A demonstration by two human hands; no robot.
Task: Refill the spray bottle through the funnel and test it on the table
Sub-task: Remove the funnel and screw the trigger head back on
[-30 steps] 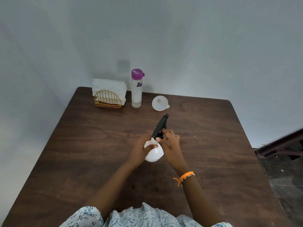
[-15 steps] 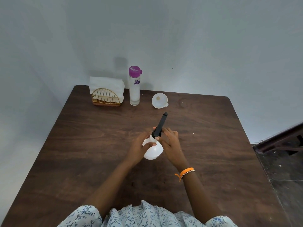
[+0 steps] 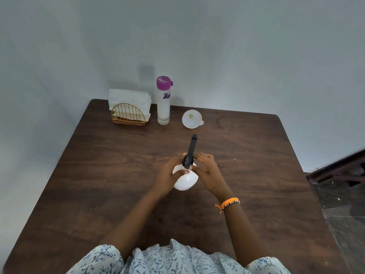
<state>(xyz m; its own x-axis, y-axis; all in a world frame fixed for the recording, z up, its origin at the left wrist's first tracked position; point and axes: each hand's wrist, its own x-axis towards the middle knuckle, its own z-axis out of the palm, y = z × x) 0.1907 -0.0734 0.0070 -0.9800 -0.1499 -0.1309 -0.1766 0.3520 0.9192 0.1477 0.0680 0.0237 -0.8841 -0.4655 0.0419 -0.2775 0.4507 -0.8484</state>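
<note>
A round white spray bottle (image 3: 185, 180) with a black trigger head (image 3: 190, 150) stands at the middle of the dark wooden table (image 3: 98, 175). My left hand (image 3: 167, 175) wraps the bottle's left side, thumb across its shoulder. My right hand (image 3: 207, 171) grips the base of the black head at the neck, its nozzle pointing away from me. A white funnel (image 3: 192, 119) lies on the table beyond the bottle. A tall clear water bottle with a purple cap (image 3: 163, 100) stands upright to the funnel's left.
A gold wire holder with white napkins (image 3: 129, 110) sits at the far left corner by the wall. The table's right edge borders a dark tiled floor (image 3: 345, 214) with a dark wooden frame (image 3: 339, 171).
The black spray head has turned from pointing right of straight ahead to pointing nearly straight away, with my right hand's fingers shifting around its neck. The white bottle stays in place.
</note>
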